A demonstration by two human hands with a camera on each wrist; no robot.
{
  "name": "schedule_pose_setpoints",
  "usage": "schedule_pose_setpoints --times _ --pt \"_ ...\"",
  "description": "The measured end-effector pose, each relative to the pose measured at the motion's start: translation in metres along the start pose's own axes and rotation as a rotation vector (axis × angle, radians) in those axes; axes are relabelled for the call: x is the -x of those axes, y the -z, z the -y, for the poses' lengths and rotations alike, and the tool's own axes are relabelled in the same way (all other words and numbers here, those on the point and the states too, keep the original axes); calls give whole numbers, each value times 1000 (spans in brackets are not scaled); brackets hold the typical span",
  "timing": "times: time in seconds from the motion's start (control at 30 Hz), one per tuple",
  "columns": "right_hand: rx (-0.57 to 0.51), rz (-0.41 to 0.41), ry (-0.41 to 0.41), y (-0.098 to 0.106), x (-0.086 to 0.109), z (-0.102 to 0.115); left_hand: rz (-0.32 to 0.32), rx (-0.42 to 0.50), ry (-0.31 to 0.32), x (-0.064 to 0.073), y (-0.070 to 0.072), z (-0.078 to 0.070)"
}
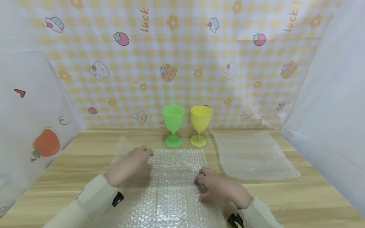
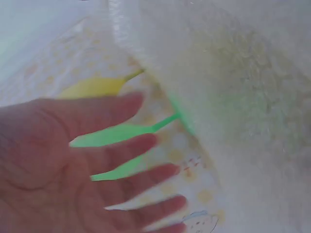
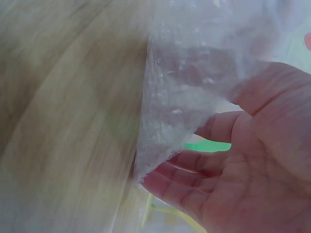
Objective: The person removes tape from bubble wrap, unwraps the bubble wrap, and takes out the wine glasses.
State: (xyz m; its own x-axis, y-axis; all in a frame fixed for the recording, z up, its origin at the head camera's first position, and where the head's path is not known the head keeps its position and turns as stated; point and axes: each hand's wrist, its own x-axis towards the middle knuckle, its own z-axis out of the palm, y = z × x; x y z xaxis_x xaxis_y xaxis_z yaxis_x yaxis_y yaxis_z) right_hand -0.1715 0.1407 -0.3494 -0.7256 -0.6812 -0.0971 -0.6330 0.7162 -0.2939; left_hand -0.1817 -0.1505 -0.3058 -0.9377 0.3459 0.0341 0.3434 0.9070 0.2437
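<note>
A clear sheet of bubble wrap lies spread on the table in front of me. At its far left part, my left hand has its fingertips close over the sheet. The left wrist view shows that palm bare, with the fingers spread and fairly straight. My right hand is at the sheet's right edge, thumb apart from the lightly bent fingers. In the right wrist view its fingertips touch the edge of the wrap. A green goblet and a yellow goblet stand upright beyond the sheet.
A second bubble wrap sheet lies flat at the right of the wooden table. A yellow checked cloth hangs behind, and white cloth walls in both sides.
</note>
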Motion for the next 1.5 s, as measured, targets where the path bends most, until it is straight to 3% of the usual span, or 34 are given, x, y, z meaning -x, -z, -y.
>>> schedule_pose_setpoints --times 0.13,0.3,0.43,0.67,0.87,1.1,1.4,1.5 --pt "-14 5 3 0 3 -1 38 -3 78 24 3 6" --pt "-34 7 -5 0 3 -3 13 52 150 42 10 19" --pt "-46 9 -15 1 3 -4 32 127 219 50 16 29" --pt "-32 13 -19 2 2 -3 162 187 317 55 19 51" --pt "-51 20 -6 3 1 -4 229 323 353 60 14 67" --pt "-132 -77 46 11 3 -15 246 349 362 63 10 81" --pt "-162 -166 -101 32 12 -20 322 342 387 65 11 90" --pt "-186 -176 -186 36 16 -20 354 358 380 66 13 93"
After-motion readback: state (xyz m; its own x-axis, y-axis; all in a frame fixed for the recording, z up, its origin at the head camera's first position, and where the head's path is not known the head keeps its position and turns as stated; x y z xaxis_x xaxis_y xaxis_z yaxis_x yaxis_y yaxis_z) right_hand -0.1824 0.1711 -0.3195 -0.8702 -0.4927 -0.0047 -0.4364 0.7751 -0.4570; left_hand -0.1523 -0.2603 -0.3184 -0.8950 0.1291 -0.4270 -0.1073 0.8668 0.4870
